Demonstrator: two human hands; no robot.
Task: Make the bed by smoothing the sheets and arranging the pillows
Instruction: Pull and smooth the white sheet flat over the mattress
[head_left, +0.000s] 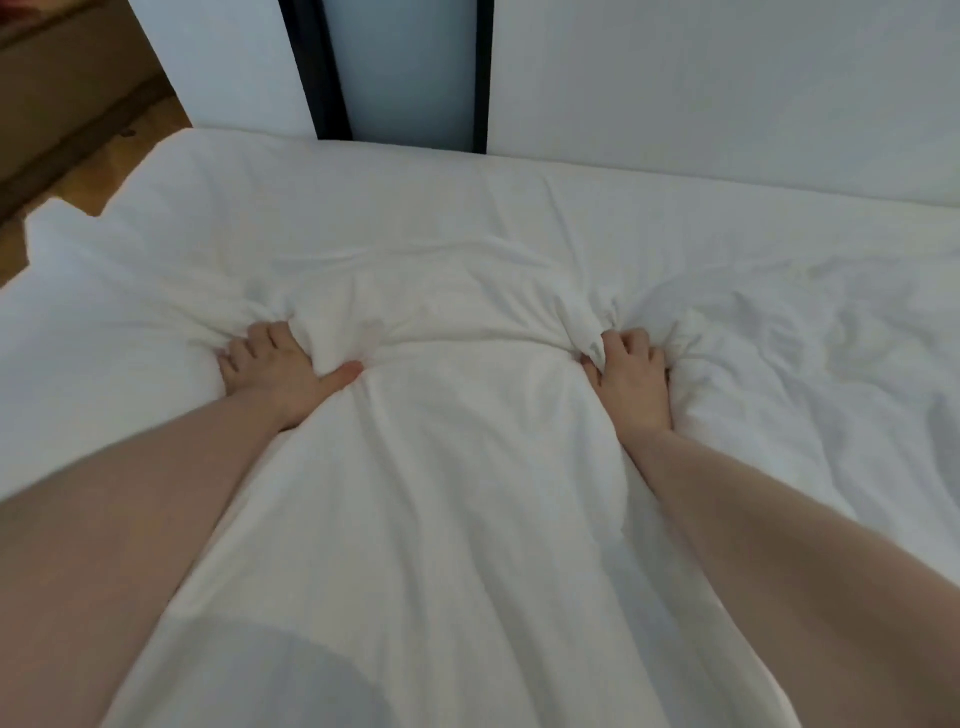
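A white duvet covers the bed and runs from me toward the far edge. My left hand grips a bunched fold of it at centre left, fingers curled into the cloth and thumb stretched to the right. My right hand grips another bunch at centre right. Between the hands the cloth is pulled taut into a ridge. The white sheet beyond lies flat with light creases. To the right the bedding is rumpled. No pillow is in view.
A white wall panel runs along the bed's far side, with a dark-framed bluish panel in the middle. At the upper left are a wooden floor and a brown piece of furniture.
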